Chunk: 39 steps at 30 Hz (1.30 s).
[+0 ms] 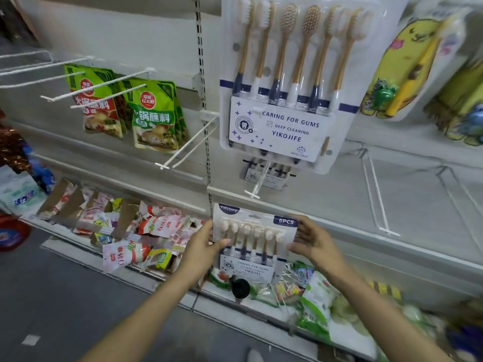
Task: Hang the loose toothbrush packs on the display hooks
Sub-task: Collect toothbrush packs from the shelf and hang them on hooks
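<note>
Both hands pinch one toothbrush pack (252, 239) by its side edges: left hand (202, 244), right hand (312, 241). It sits below a bare hook (257, 185) (another pack (285, 82) hangs higher up).

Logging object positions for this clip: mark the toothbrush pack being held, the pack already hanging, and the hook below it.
Held toothbrush pack (254, 239): head view, brush heads at centre.
Hanging toothbrush pack (283, 126): head view, white label card.
Hook (257, 188): head view, white rod near the tip.
</note>
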Each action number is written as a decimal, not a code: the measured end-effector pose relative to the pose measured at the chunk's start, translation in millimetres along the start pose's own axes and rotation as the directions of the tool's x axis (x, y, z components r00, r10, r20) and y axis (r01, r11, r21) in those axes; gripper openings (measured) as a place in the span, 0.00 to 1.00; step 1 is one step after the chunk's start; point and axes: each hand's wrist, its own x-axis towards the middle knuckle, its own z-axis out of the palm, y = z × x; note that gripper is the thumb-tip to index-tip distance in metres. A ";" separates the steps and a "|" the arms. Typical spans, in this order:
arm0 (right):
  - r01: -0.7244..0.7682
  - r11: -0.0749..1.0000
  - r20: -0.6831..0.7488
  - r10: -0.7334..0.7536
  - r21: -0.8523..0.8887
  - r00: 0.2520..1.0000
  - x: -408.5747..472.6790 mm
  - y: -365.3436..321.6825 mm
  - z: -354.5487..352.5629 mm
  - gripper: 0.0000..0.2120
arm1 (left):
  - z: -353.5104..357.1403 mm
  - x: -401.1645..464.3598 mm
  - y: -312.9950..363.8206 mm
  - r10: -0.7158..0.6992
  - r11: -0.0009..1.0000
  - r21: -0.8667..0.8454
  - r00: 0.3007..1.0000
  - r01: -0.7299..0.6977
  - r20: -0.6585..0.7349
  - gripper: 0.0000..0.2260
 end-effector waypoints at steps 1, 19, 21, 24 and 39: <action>0.003 1.000 -0.005 -0.003 0.008 1.000 -7.6 -1.4 4.2 0.26 | 0.9 -1.5 0.3 0.003 1.000 -0.006 1.000 -0.002 0.021 0.16; 0.115 0.991 -0.174 -0.101 0.073 0.980 -33.3 -24.4 33.4 0.19 | -4.6 -21.1 -39.8 -0.053 0.990 -0.116 0.972 0.081 0.229 0.15; 0.123 0.990 -0.174 -0.109 0.071 0.979 -27.9 -26.4 34.1 0.19 | -3.7 -17.0 -40.8 -0.065 0.989 -0.114 0.973 0.091 0.220 0.17; 0.131 0.988 -0.181 -0.115 0.079 0.977 -19.9 -29.8 34.3 0.19 | -3.8 -9.7 -42.6 -0.076 0.989 -0.107 0.974 0.100 0.212 0.20; 0.204 0.970 -0.190 -0.177 0.132 0.966 11.4 -34.0 20.6 0.19 | -4.6 21.9 -32.5 -0.036 0.995 -0.087 0.983 0.052 0.180 0.19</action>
